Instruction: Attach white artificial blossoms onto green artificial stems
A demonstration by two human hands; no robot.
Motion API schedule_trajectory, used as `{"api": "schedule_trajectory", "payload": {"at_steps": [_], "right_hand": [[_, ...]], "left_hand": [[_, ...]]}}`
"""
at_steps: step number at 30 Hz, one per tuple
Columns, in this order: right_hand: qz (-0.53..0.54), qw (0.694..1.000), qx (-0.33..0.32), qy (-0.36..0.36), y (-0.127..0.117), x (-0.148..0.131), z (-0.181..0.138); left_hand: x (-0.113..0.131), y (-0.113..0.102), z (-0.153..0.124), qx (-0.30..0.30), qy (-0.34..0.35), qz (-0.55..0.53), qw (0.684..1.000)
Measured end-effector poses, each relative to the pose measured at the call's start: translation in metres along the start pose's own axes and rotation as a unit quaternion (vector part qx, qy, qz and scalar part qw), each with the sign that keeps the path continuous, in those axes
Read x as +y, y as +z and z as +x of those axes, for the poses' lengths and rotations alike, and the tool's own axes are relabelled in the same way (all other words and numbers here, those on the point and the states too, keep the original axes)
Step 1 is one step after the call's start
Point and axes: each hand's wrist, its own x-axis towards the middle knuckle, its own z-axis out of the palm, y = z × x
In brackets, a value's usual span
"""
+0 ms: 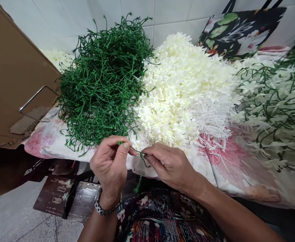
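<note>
My left hand (pixel 110 161) pinches one end of a thin green plastic stem (pixel 134 150) between thumb and fingers. My right hand (pixel 168 163) pinches the other end of the same stem. Both hands hover in front of a cloth-covered surface (pixel 223 161) with a pink floral print. Just behind them lie a big tangle of green stems (pixel 102 80) on the left and a heap of cream-white artificial flowers (pixel 185 90) in the middle. A metal watch sits on my left wrist.
At the right lies a pile of assembled stems with white flowers (pixel 275 101). A brown cardboard sheet (pixel 11 74) with a metal handle leans at the left. A floral bag (pixel 240 30) rests against the tiled wall. Grey floor tiles show below left.
</note>
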Motion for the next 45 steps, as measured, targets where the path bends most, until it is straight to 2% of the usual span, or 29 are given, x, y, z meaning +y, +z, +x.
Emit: {"api": "schedule_trajectory", "payload": {"at_steps": [3, 6, 10, 12, 14, 16, 18, 21, 24, 27, 29, 31, 33, 34, 37, 40, 43, 45], "right_hand": [[0.009, 1.000, 0.015, 0.007, 0.003, 0.001, 0.003], [0.009, 0.999, 0.031, 0.020, 0.004, 0.001, 0.005], [0.016, 0.994, 0.094, 0.057, -0.005, -0.006, 0.010], [0.027, 0.987, 0.132, 0.086, -0.011, -0.009, 0.013], [0.023, 0.983, 0.158, 0.096, -0.014, -0.009, 0.017], [-0.009, 0.989, 0.134, 0.059, -0.009, -0.005, 0.021], [-0.066, 0.996, 0.061, 0.007, 0.001, 0.001, 0.023], [-0.157, 0.988, 0.003, 0.009, 0.014, 0.005, 0.023], [-0.130, 0.991, 0.023, -0.021, 0.006, 0.002, 0.017], [-0.096, 0.990, 0.079, -0.059, -0.025, 0.002, 0.002], [-0.146, 0.983, 0.107, -0.024, -0.052, 0.007, -0.013], [-0.225, 0.964, 0.140, 0.033, -0.077, 0.015, -0.031], [-0.312, 0.937, 0.116, 0.105, -0.096, 0.024, -0.050], [-0.339, 0.929, 0.096, 0.117, -0.103, 0.028, -0.058], [-0.354, 0.924, 0.047, 0.135, -0.112, 0.034, -0.078], [-0.339, 0.931, 0.019, 0.136, -0.109, 0.036, -0.085], [-0.342, 0.927, -0.005, 0.152, -0.103, 0.038, -0.086], [-0.343, 0.925, -0.016, 0.166, -0.101, 0.040, -0.086]], "left_hand": [[-0.004, 0.000, 0.000, -0.041, -0.033, -0.003, 0.999], [-0.008, 0.003, -0.001, -0.057, -0.037, 0.006, 0.998], [-0.009, 0.002, -0.002, -0.090, -0.013, 0.124, 0.988], [-0.007, -0.001, -0.003, -0.086, 0.005, 0.167, 0.982], [-0.002, -0.008, -0.003, -0.047, 0.021, 0.183, 0.982], [0.005, -0.015, -0.002, 0.009, 0.030, 0.182, 0.983], [0.013, -0.021, -0.001, 0.055, 0.035, 0.164, 0.984], [0.020, -0.025, -0.002, 0.084, 0.038, 0.143, 0.985], [0.022, -0.019, -0.009, 0.044, 0.011, 0.139, 0.989], [0.020, -0.008, -0.019, -0.012, -0.022, 0.125, 0.992], [0.015, -0.001, -0.023, -0.071, -0.024, 0.116, 0.990], [0.008, 0.006, -0.025, -0.149, -0.004, 0.115, 0.982], [0.001, 0.015, -0.027, -0.224, 0.025, 0.116, 0.967], [-0.002, 0.020, -0.028, -0.253, 0.037, 0.116, 0.960], [-0.006, 0.039, -0.035, -0.331, 0.102, 0.167, 0.923], [-0.007, 0.059, -0.043, -0.396, 0.190, 0.283, 0.852], [-0.011, 0.073, -0.049, -0.399, 0.248, 0.400, 0.787], [-0.014, 0.077, -0.051, -0.383, 0.268, 0.428, 0.773]]}}
